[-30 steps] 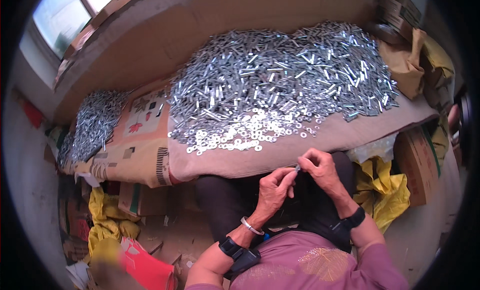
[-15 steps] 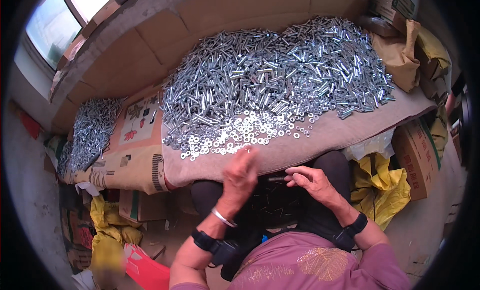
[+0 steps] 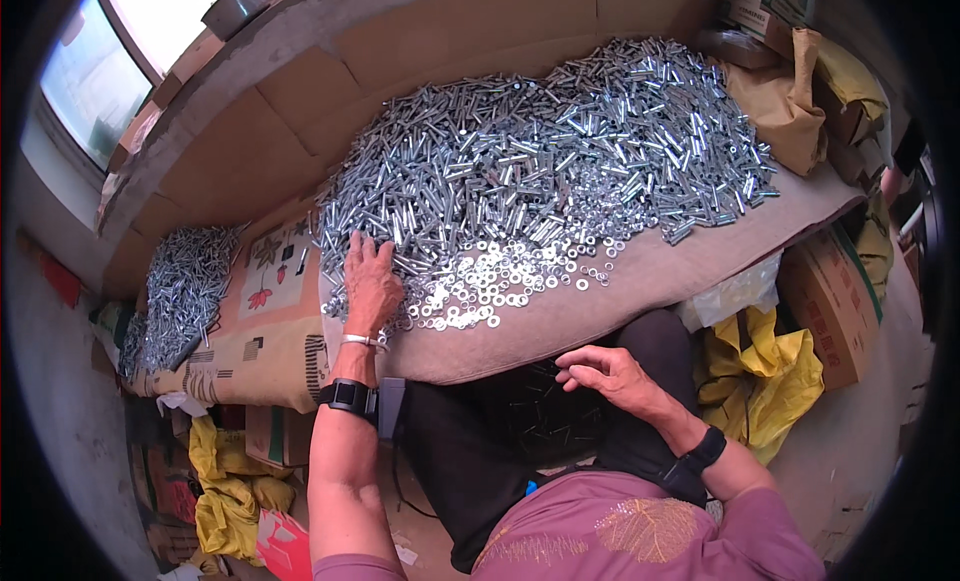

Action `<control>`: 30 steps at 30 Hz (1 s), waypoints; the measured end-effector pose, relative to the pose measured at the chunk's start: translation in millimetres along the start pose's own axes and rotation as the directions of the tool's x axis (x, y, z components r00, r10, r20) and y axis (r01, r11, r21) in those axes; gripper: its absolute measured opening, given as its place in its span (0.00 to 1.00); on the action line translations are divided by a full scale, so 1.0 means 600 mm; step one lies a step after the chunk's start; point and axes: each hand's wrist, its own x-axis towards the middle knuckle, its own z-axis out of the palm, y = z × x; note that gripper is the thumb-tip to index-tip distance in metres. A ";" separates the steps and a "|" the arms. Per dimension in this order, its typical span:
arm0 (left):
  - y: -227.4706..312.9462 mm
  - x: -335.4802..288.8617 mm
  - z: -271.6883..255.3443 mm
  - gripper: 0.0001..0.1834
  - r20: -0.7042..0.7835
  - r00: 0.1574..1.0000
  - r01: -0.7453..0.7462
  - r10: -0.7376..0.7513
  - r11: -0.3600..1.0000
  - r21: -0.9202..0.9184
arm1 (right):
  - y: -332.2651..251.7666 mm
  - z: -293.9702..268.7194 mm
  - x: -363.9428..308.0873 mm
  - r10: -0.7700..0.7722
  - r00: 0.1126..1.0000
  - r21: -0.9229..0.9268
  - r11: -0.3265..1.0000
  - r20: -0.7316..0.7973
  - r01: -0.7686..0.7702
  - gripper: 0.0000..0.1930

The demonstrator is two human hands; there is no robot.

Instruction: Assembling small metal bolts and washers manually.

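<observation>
2 hands [image 3: 612, 374], left [image 3: 371, 284] at metal rods [image 3: 470, 171]

Silvery metal rods [image 3: 560, 151], loosely heaped

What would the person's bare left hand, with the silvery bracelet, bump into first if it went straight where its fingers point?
The left hand would probably meet the large heap of slim, silver metal rods just ahead; it may already touch some, as depth is unclear.
</observation>
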 end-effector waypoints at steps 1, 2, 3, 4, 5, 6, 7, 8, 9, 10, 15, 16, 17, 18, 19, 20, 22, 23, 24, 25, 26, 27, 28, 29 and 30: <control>0.002 0.005 0.000 0.24 -0.003 1.000 -0.003 0.002 1.000 -0.005 | 0.000 -0.001 0.001 -0.001 1.000 0.005 1.000 -0.001 0.001 0.15; 0.004 0.009 -0.001 0.23 -0.005 1.000 -0.005 0.005 1.000 -0.009 | 0.002 -0.002 0.001 -0.003 1.000 0.009 1.000 -0.006 0.003 0.15; 0.008 0.008 -0.001 0.22 0.041 0.999 -0.003 0.006 0.998 -0.069 | 0.005 -0.004 0.000 -0.004 1.000 0.021 1.000 -0.005 0.004 0.15; 0.006 0.004 0.002 0.22 0.042 0.999 -0.009 0.012 0.998 -0.064 | 0.007 -0.004 0.000 -0.006 1.000 0.033 0.999 -0.001 0.006 0.15; 0.004 -0.001 0.008 0.21 0.057 0.998 -0.012 0.015 0.998 -0.058 | 0.007 -0.003 0.001 -0.010 1.000 0.040 0.999 -0.004 0.010 0.15; 0.000 -0.004 0.012 0.21 0.073 0.997 -0.015 0.019 0.999 -0.052 | 0.006 -0.002 0.003 -0.017 1.000 0.047 0.999 0.006 0.016 0.15; 0.003 -0.006 0.010 0.20 0.091 0.996 -0.006 0.012 0.997 -0.075 | 0.005 -0.003 0.002 -0.021 1.000 0.054 0.998 0.013 0.020 0.15; 0.003 -0.006 0.011 0.20 0.092 0.996 -0.013 0.020 0.997 -0.074 | 0.005 -0.004 0.002 -0.023 1.000 0.058 0.998 0.007 0.022 0.15; 0.002 -0.005 0.013 0.20 0.105 0.994 -0.021 0.026 0.999 -0.048 | 0.005 -0.004 0.003 -0.021 1.000 0.051 0.998 0.010 0.020 0.15; 0.003 -0.003 0.011 0.20 0.117 0.993 -0.029 0.031 0.999 -0.021 | 0.006 -0.005 0.003 -0.021 1.000 0.044 0.999 0.014 0.020 0.15; -0.008 0.011 -0.014 0.12 -0.010 0.995 -0.096 0.095 0.989 -0.116 | 0.007 -0.006 0.003 -0.017 0.999 0.063 0.998 0.031 0.015 0.15; -0.003 0.021 -0.027 0.12 -0.014 0.995 -0.100 0.099 0.989 -0.112 | 0.005 -0.005 0.004 -0.005 0.999 0.063 0.998 0.039 0.003 0.15; 0.002 0.036 -0.040 0.12 0.060 0.998 0.033 -0.017 0.959 -0.282 | 0.011 -0.006 0.004 -0.017 0.999 0.081 0.997 0.039 0.013 0.14; 0.008 0.049 -0.052 0.12 0.152 0.981 0.174 -0.118 0.885 -0.433 | 0.010 -0.006 0.002 -0.022 0.999 0.082 0.996 0.037 0.019 0.14; 0.030 0.059 -0.070 0.14 0.188 0.967 0.254 -0.174 0.751 -0.610 | 0.008 -0.008 0.000 -0.016 0.999 0.084 0.996 0.031 0.013 0.14; 0.043 0.062 -0.074 0.14 0.101 0.977 0.206 -0.186 0.731 -0.650 | 0.005 -0.009 0.000 -0.010 1.000 0.084 0.996 0.029 0.008 0.14; 0.089 0.058 -0.077 0.14 0.287 0.913 0.311 -0.289 0.040 -0.949 | -0.001 -0.009 -0.001 -0.012 1.000 0.076 0.997 0.017 0.011 0.14; 0.107 0.056 -0.080 0.13 0.365 0.897 0.351 -0.249 -0.100 -0.931 | -0.010 -0.009 -0.002 -0.030 0.999 0.079 0.996 0.014 0.028 0.14; 0.115 0.059 -0.068 0.12 0.394 0.908 0.342 -0.140 -0.295 -0.892 | -0.019 -0.009 -0.002 -0.045 0.999 0.082 0.996 0.008 0.044 0.14; 0.128 0.057 -0.058 0.12 0.423 0.897 0.338 -0.127 -0.418 -0.843 | -0.028 -0.011 -0.003 -0.039 0.999 0.076 0.996 -0.002 0.039 0.14; 0.142 0.055 -0.048 0.13 0.452 0.886 0.332 -0.107 -0.536 -0.777 | -0.037 -0.013 -0.002 -0.071 0.997 0.075 0.995 -0.008 0.071 0.14; 0.156 0.055 -0.038 0.14 0.526 0.842 0.341 -0.117 -0.639 -0.689 | -0.045 -0.015 -0.001 -0.101 0.995 0.073 0.992 -0.016 0.102 0.14; 0.159 0.056 -0.024 0.15 0.546 0.831 0.349 -0.105 -0.665 -0.660 | -0.049 -0.017 0.000 -0.093 0.995 0.065 0.993 -0.027 0.094 0.14; 0.161 0.060 -0.010 0.15 0.587 0.797 0.335 -0.141 -0.706 -0.624 | -0.050 -0.018 0.003 -0.100 0.994 0.068 0.992 -0.045 0.103 0.14; 0.163 0.068 0.004 0.15 0.628 0.758 0.318 -0.173 -0.744 -0.588 | -0.050 -0.020 0.005 -0.107 0.992 0.071 0.991 -0.062 0.112 0.14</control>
